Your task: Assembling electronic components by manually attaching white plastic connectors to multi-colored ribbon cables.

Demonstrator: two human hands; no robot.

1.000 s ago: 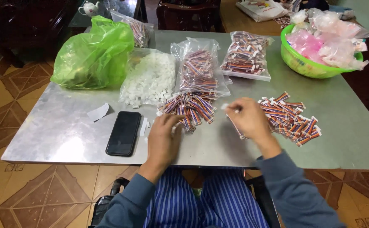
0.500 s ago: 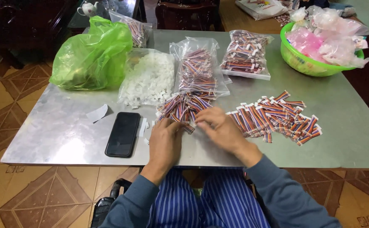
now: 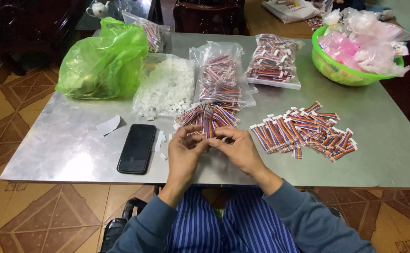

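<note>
A grey metal table [image 3: 74,150] stands on a brown patterned tile floor [image 3: 8,220]. Beyond it, dark wooden chairs [image 3: 209,16] stand in shadow.

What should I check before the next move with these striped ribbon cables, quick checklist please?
1. Both hands meet over one cable: left hand, right hand: ok.
2. Grip firm on that cable: cannot tell, fingers hide it.
3. Unworked cable pile close ahead: ok.
4. Finished cable pile kept apart on the right: ok.
5. White connector bag within reach: ok.
6. Phone lies away from the hands: ok.
</note>
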